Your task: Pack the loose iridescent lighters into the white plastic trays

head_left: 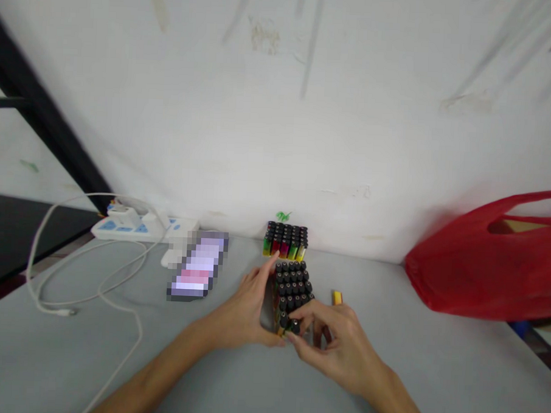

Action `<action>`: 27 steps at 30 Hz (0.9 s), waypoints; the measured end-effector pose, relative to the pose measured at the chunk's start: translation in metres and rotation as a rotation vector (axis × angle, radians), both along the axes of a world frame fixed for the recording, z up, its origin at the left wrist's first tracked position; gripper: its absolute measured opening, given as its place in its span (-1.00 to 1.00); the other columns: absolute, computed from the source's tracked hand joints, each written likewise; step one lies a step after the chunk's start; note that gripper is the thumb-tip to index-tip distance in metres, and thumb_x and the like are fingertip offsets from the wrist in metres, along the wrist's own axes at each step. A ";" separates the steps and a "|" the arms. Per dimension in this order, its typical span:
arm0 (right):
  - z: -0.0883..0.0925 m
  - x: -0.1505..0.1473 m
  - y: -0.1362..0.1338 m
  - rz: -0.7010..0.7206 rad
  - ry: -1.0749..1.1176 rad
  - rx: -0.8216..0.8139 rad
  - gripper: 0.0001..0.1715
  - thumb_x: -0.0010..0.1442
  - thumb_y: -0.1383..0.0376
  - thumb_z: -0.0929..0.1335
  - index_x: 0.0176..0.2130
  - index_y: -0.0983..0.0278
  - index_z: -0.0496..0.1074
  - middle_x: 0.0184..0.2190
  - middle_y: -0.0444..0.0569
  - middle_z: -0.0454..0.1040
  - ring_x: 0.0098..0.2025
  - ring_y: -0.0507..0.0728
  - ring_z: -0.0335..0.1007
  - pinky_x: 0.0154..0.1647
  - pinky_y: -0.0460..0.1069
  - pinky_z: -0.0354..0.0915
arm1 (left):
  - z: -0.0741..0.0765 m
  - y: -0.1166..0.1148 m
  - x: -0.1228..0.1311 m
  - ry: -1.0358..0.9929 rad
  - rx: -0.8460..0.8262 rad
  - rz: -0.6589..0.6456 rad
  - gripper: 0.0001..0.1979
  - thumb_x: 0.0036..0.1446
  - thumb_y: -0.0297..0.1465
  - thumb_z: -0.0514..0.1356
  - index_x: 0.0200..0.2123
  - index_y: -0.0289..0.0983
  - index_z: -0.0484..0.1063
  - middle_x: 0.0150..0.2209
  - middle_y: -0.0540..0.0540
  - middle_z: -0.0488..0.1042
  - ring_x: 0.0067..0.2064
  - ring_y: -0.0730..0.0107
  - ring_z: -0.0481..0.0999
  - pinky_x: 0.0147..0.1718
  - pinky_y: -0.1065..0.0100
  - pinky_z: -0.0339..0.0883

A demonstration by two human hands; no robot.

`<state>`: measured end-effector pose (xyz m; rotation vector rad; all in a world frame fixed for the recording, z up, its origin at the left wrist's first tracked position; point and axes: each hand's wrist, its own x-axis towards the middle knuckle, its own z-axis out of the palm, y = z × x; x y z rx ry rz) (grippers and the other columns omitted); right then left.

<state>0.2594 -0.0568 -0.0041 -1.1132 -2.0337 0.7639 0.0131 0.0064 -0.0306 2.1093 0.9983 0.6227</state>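
Observation:
Several black-topped, battery-like cylinders stand upright in a tight block (293, 280) on the grey table. My left hand (253, 309) is spread along the left side of this block, its thumb at the near corner and its fingers at the far side. At the block's near edge, my right hand (328, 343) pinches one black-topped cylinder (294, 326) between thumb and index finger. Behind, against the wall, stands a second block (286, 237) of similar cylinders with green, red and yellow sides. A small yellow piece (338, 297) lies just beyond my right hand.
A phone (200, 264) with a lit, blurred screen lies to the left. Farther left are a white power strip (133, 227) and a looping white cable (137, 328). A red bag (492, 264) sits at the right, near the white wall (351, 143).

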 end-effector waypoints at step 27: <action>-0.001 0.030 0.022 -0.643 -0.439 -0.311 -0.66 0.28 0.13 0.44 -0.48 0.16 0.39 -0.52 0.04 0.56 -0.44 0.23 0.42 -0.36 0.07 0.03 | 0.009 -0.003 0.000 0.053 -0.032 0.020 0.63 -0.14 -0.08 0.68 0.65 0.00 -0.45 0.61 -0.35 -0.02 0.61 -0.42 -0.03 0.54 -0.41 -0.07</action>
